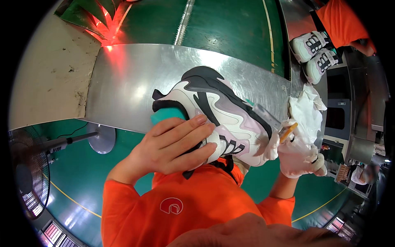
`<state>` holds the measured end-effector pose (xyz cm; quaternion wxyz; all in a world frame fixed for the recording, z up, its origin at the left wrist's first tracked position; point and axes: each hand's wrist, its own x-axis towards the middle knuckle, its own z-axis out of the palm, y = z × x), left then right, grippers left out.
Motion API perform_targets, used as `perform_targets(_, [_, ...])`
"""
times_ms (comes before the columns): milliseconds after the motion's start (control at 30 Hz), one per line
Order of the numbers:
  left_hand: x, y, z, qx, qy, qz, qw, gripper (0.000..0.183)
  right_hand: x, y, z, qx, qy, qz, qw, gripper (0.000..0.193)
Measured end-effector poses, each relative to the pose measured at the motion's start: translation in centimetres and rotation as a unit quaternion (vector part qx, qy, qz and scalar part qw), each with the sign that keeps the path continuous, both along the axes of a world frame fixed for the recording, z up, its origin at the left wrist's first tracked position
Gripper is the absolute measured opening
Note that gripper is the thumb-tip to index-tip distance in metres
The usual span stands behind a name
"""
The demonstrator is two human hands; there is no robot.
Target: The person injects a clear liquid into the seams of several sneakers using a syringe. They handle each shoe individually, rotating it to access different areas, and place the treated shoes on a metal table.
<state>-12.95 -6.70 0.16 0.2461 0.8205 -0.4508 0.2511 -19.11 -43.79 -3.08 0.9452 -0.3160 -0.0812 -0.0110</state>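
1. Bare metal of the tabletop (123, 86) is leaving a hand passage between the shoe (242, 117) and the cream panel (53, 70), which is bounding the left side.
2. A narrower metal strip is running along the shoe's far side, widening toward the right.
3. The left hand (177, 142) is obstructing the shoe's opening from the near side.
4. The right hand (300, 158) and its clear tube (267, 117) are obstructing the toe end.
5. White cloth (306, 109) is crowding the right; two more shoes (317, 57) are standing beyond.
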Motion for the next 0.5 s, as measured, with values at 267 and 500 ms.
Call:
perform_targets(267, [0.2,-0.4,0.8,0.029,-0.001,0.008,1.0,0.016,-0.7,0.6,3.1,-0.235,0.015,-0.091,0.968,0.12])
perform_targets(500, [0.1,-1.3,1.2,0.035,0.005,0.002,0.999,0.02,-3.9,-0.6,3.6,-0.541,0.208,-0.072,0.812,0.115])
